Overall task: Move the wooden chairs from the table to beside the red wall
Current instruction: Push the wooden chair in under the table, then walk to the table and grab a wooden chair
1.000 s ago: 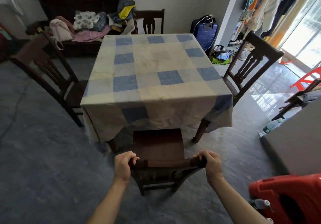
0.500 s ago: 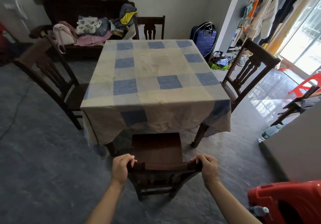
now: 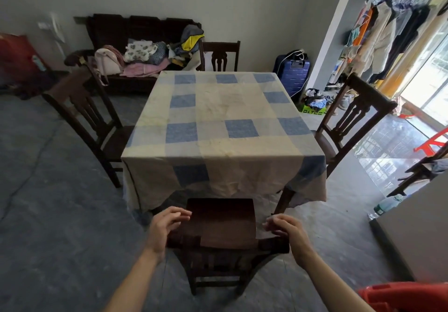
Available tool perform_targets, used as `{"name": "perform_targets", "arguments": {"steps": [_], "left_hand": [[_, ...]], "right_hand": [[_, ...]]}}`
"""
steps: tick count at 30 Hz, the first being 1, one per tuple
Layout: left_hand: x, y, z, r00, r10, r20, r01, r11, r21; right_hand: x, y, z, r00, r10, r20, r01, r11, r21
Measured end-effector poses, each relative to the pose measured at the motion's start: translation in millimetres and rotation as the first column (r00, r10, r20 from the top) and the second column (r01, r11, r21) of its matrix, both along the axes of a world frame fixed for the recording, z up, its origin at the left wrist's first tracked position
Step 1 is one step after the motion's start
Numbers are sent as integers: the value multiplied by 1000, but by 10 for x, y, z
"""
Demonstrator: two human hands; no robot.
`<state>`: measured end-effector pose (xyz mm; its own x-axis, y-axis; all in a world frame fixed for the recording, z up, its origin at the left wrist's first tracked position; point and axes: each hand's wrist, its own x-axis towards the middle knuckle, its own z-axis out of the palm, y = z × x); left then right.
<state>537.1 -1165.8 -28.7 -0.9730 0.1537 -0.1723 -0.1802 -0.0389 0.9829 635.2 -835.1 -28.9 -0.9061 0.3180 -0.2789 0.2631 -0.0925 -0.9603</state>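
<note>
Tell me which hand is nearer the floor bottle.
Right. The right hand is at the right end of the near chair, toward the bottle; the left hand is at its left end, farther.

A dark wooden chair stood at the near edge of the table, its seat close to the hem of the checked cloth. The left hand and right hand were at the ends of its top rail, with fingers loose and blurred, so contact was unclear. Three more stood around the table: a left chair, a far chair and a right chair.

Left hand and right hand are motion-blurred; a red object is cropped.
</note>
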Motion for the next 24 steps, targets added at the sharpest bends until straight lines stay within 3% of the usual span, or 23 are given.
{"name": "perform_targets", "arguments": {"steps": [6,9,16,24], "left_hand": [[-362,98,896,988,62,-139,-19,956,292],[-428,138,1322,977,65,-204,10,938,346],[-334,-46,1753,947,166,-275,-65,938,342],[-306,-1030,1808,883,397,-252,-281,875,393]], "right_hand": [[-543,138,940,938,34,-346,-75,992,-105],[-717,118,1374,890,65,-451,-154,975,-162],[-1016,-239,1587,840,171,-514,-255,962,-97],[-1555,-1419,1598,779,372,-505,-459,887,-55]]}}
